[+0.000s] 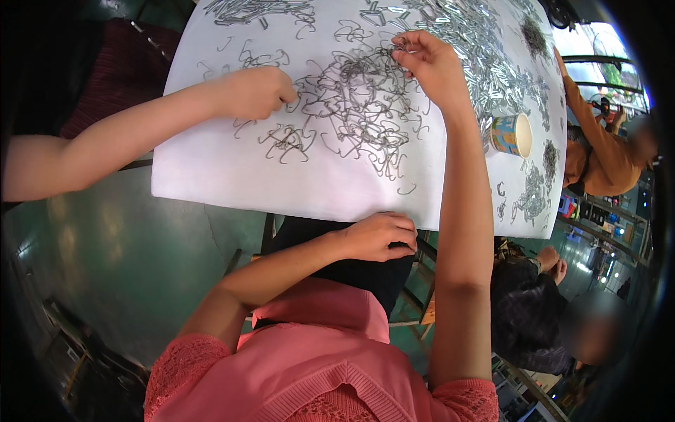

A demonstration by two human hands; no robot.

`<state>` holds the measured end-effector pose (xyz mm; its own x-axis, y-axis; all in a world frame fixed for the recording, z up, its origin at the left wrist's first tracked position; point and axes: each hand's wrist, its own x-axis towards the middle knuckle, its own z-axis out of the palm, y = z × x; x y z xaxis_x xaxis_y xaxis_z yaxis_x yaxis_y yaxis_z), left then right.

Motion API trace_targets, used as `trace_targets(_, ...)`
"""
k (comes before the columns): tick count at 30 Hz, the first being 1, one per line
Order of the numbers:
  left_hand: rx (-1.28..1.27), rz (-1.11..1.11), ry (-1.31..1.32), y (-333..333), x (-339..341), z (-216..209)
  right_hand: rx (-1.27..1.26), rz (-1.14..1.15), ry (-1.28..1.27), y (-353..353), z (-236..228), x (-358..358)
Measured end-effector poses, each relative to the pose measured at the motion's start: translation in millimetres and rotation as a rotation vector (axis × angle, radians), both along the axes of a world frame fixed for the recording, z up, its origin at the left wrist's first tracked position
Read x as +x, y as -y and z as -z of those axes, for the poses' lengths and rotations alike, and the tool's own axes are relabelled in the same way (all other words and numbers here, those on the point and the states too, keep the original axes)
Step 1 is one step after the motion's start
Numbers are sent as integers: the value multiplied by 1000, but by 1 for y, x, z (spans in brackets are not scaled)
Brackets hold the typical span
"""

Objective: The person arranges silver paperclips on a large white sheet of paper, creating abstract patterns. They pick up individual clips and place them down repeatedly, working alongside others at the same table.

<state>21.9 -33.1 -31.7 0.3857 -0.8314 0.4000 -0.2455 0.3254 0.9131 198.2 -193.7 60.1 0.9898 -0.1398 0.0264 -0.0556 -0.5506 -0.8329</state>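
Loads of wire hooks (358, 105) sit tangled on the white desk (232, 179). Right hand (432, 67) seems to pinch one at their far edge; left hand (380, 237) curls loosely by the near side, can't tell if it's empty. Yanking could probably drag snagged neighbours along, imo.

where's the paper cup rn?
Head view, right side: the paper cup is on the white table, just right of the right forearm, beside the silvery metal pieces.
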Motion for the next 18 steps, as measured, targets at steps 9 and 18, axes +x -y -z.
trace_targets(9,8,28,-2,1,2,-3,-182,-36,319,-14,-15,20)
trace_targets(18,-16,-5,12,0,-1,1,-463,28,-11,-31,33,-101)
